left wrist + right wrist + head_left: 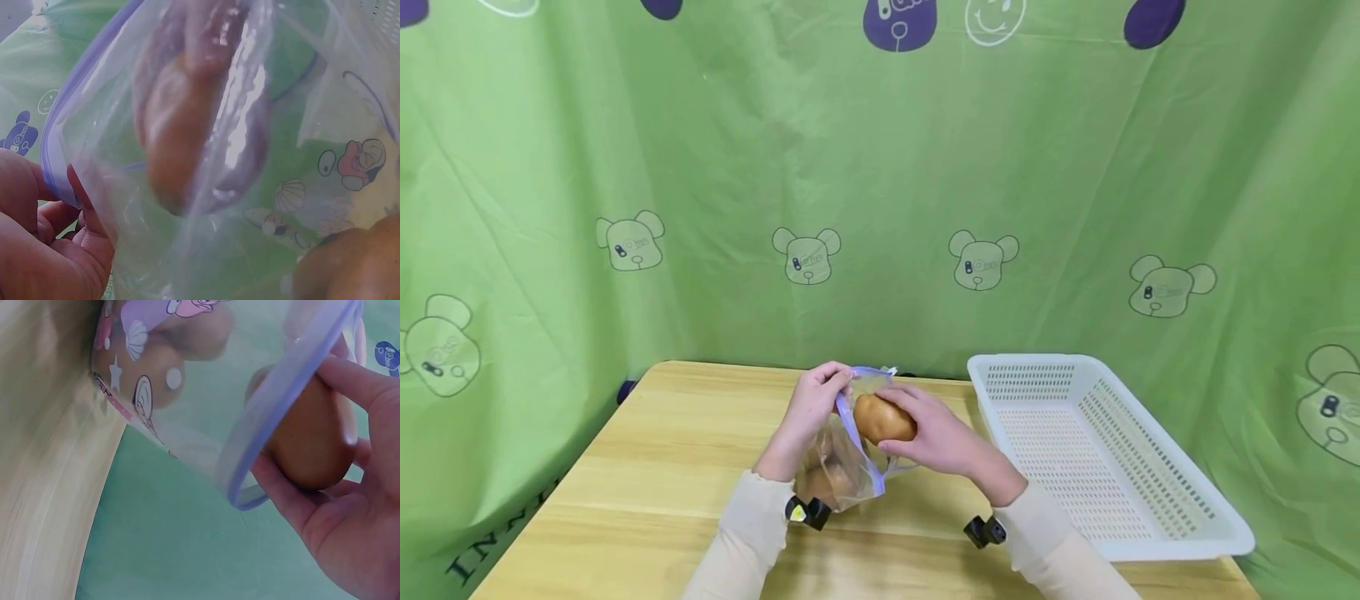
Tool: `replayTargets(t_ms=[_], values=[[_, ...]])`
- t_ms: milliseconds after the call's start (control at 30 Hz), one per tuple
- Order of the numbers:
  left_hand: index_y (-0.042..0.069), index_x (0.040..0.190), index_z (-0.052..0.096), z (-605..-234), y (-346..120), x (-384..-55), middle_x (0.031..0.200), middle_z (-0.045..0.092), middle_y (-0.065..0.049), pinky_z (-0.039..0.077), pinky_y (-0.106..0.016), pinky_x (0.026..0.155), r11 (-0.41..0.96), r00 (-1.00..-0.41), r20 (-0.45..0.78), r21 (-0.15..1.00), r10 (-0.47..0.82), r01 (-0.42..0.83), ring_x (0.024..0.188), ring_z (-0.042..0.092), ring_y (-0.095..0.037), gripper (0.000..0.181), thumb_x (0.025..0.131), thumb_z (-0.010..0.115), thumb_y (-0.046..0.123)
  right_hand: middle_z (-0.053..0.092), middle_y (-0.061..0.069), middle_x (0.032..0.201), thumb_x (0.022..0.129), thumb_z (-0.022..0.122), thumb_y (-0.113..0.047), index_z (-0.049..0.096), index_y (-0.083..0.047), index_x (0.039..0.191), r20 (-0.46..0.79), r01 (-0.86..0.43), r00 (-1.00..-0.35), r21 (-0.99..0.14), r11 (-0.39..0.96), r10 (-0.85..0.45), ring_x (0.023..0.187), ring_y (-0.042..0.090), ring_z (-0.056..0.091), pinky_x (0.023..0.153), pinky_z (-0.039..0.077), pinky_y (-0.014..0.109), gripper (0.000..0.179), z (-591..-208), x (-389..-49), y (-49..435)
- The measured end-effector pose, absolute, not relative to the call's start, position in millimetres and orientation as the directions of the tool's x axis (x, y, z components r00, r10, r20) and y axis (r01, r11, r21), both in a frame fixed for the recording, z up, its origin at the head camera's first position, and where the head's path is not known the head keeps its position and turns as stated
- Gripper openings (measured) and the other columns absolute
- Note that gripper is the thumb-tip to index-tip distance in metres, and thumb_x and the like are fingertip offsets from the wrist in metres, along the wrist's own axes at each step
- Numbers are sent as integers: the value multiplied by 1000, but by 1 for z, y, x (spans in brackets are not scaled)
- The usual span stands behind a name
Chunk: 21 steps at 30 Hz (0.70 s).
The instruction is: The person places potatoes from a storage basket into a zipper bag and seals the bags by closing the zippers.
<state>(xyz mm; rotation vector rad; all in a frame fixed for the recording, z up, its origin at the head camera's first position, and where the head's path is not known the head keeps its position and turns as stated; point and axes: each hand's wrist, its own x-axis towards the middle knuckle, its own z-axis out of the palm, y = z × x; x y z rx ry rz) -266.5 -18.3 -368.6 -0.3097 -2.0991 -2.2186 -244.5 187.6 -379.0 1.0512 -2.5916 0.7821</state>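
Observation:
My left hand (pixel 812 406) pinches the purple rim of a clear zip bag (pixel 859 475) printed with cartoon figures, its mouth spread apart. In my right hand (pixel 942 433) is a smooth brown potato (pixel 883 419), gripped between thumb and fingers at the bag's mouth. Seen from the right wrist, the far end of that potato (pixel 315 437) sits inside the purple rim (pixel 275 406). The left wrist view shows it through the film. Other brown potatoes (pixel 147 369) lie low in the bag.
A white perforated plastic basket (pixel 1097 467) stands on the right side of the wooden table (pixel 647 467). Behind the table hangs a green curtain (pixel 880 167) with printed bear heads.

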Motion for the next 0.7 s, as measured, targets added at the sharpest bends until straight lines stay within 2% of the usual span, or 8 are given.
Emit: replayTargets(t_ms=[267,467,700], values=[[-13,97,61,-368,-18,-267,64,54,-1,47,-18,46,-73,-979,188,981,82,182,50,49,-7,20,94,51,4,54,13,124,75,80,-22,46,1,132,332,-699,-711,-429,572,-619,104,25,56,85,51,40,71,-387,-250,182],[-12,98,62,-368,-19,-268,65,54,-2,48,-19,47,-66,-981,178,983,80,173,50,50,-7,21,94,52,5,49,13,130,75,80,-28,51,-4,131,301,-697,-707,-447,560,-640,110,27,54,84,51,40,67,-391,-252,182],[-13,101,61,-366,-20,-269,66,54,-1,48,-19,47,-67,-982,169,984,81,163,50,50,-7,21,94,54,6,51,5,125,76,79,-32,53,-6,131,258,-695,-700,-458,554,-665,110,23,53,87,50,37,66,-393,-256,181]])
